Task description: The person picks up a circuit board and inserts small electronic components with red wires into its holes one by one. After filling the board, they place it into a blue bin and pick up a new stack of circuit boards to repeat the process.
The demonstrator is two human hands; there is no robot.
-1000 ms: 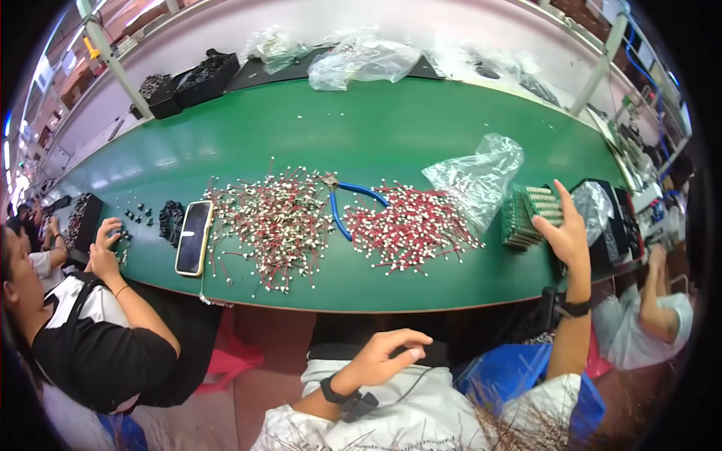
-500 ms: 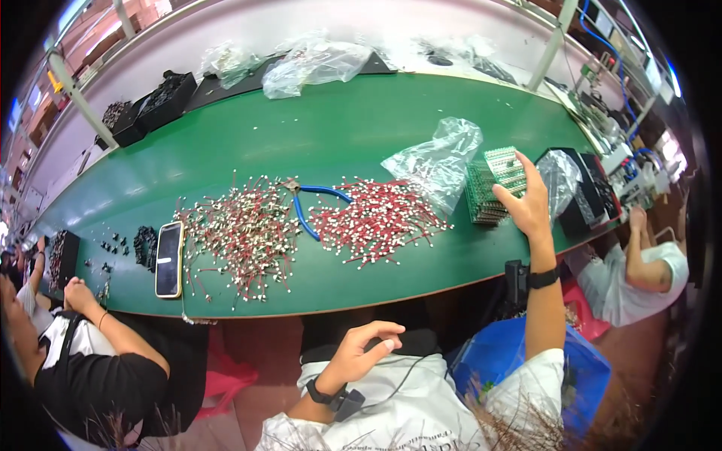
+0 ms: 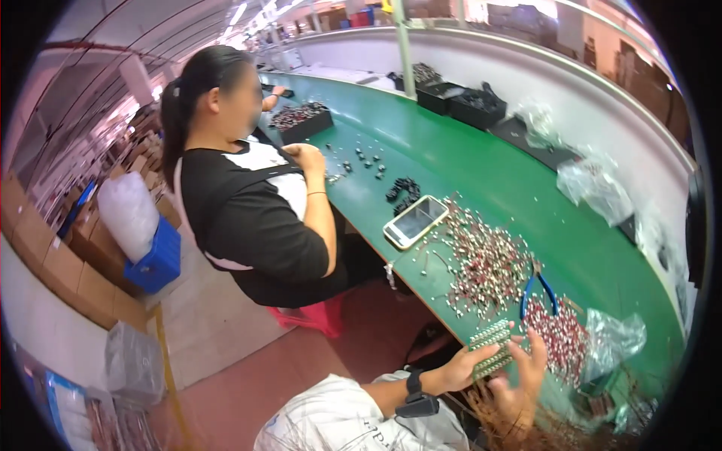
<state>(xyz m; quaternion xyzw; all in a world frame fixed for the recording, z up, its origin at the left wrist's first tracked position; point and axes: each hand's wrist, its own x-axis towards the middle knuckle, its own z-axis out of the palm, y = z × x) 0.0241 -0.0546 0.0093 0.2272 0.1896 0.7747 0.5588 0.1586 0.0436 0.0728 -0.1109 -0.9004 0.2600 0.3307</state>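
Observation:
A green circuit board panel (image 3: 492, 347) with rows of pale pads is tilted over the table's near edge. My left hand (image 3: 460, 368) grips its left side, thumb on top. My right hand (image 3: 520, 379) is at the panel's right edge, fingers apart, one fingertip seeming to touch it. Just beyond the hands lies a pile of short red wires with white connectors (image 3: 556, 338). Blue-handled pliers (image 3: 539, 289) lie between it and a second pile of wires with connectors (image 3: 485, 259). Hair blurs the area below my right hand.
A phone (image 3: 416, 222) lies beside the far pile, near black parts (image 3: 404, 192). A clear plastic bag (image 3: 613, 342) is at the right. On my left a co-worker (image 3: 252, 195) sits at the table (image 3: 451, 180). Black trays (image 3: 477, 105) stand along the back.
The view has swung left toward the co-worker. My right hand has left the board stack, and a panel is now between my hands. My left hand has come up from my lap and grips it.

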